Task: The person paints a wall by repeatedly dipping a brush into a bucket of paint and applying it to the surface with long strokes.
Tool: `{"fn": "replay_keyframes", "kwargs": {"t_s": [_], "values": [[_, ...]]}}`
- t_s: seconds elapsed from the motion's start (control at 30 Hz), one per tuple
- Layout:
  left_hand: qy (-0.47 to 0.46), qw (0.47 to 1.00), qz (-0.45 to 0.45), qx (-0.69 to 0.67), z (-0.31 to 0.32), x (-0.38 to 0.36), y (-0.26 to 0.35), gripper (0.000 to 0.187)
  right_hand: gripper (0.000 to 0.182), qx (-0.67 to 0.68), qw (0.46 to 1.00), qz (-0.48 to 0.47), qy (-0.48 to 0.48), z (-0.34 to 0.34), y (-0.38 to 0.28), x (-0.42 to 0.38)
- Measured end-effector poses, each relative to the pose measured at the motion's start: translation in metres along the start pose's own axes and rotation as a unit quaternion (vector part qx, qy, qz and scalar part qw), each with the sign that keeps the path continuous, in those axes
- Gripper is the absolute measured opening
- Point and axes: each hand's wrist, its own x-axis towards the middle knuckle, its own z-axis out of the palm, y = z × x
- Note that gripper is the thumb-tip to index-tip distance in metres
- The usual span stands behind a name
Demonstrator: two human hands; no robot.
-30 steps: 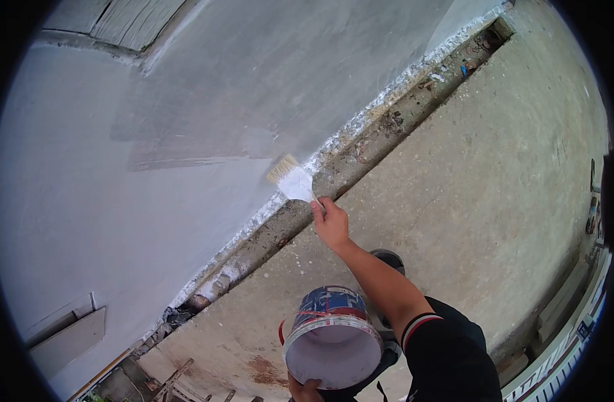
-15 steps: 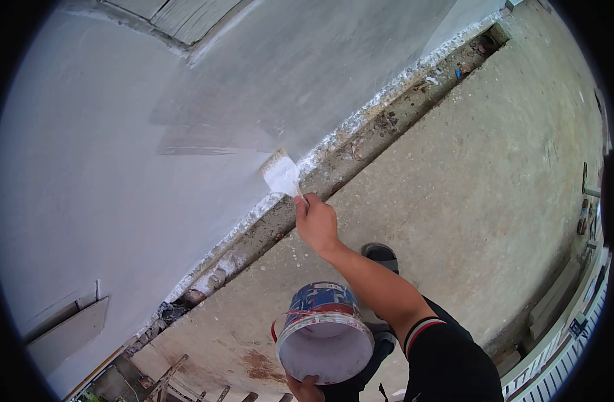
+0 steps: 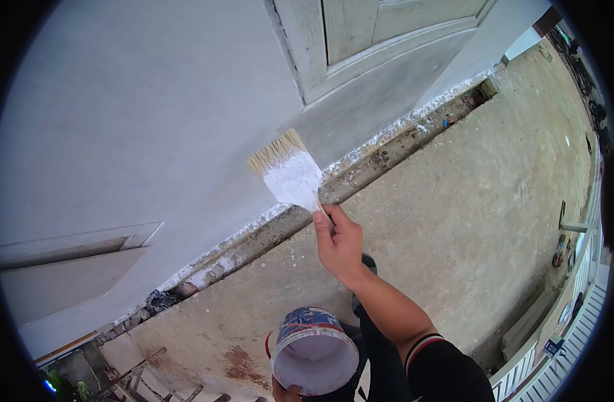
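Note:
My right hand [image 3: 339,244] is closed round the handle of a wide paintbrush [image 3: 293,173], whose body is coated in white and whose pale bristles point up and left. The brush overlaps the pale wall [image 3: 153,127] and its rough lower edge in this view. Lower down, my left hand [image 3: 285,390] grips the rim of a paint bucket [image 3: 314,364], its fingers partly hidden. The bucket is blue and red outside, tilted so that its mouth faces me, with whitish paint inside.
A narrow gutter [image 3: 367,164] with debris runs diagonally between the wall and the concrete floor [image 3: 441,221]. Above is a panelled door [image 3: 394,33]. A wooden ladder-like frame [image 3: 136,378] lies at bottom left, and a white railing [image 3: 582,328] stands at right.
The paintbrush has come away from the wall's lower part, nearer to me, with its bristles now plainly showing. My view has shifted, bringing more of the door into sight.

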Motion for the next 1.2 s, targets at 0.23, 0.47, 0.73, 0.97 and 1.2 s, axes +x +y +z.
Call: {"fn": "replay_keyframes", "kwargs": {"t_s": [0.23,0.47,0.73,0.97,1.2], "values": [[0.044,0.999,-0.024,-0.018,0.026,0.029,-0.016,0.069,0.021,-0.039,0.998,0.041,-0.011,0.063,0.184,0.029],[0.087,0.992,-0.081,-0.037,0.058,0.07,-0.048,0.068,0.026,-0.183,0.973,0.141,-0.011,0.099,0.342,0.015],[0.097,0.988,-0.111,-0.043,0.07,0.075,-0.045,0.067,0.026,-0.284,0.93,0.233,-0.011,0.115,0.38,0.013],[0.084,0.991,-0.093,-0.037,0.056,0.046,-0.046,0.066,0.03,-0.247,0.944,0.218,-0.033,0.129,0.321,0.028],[0.054,0.996,-0.047,-0.053,0.018,-0.024,-0.021,0.066,0.031,-0.175,0.977,0.116,-0.028,0.076,0.154,0.02]]}}
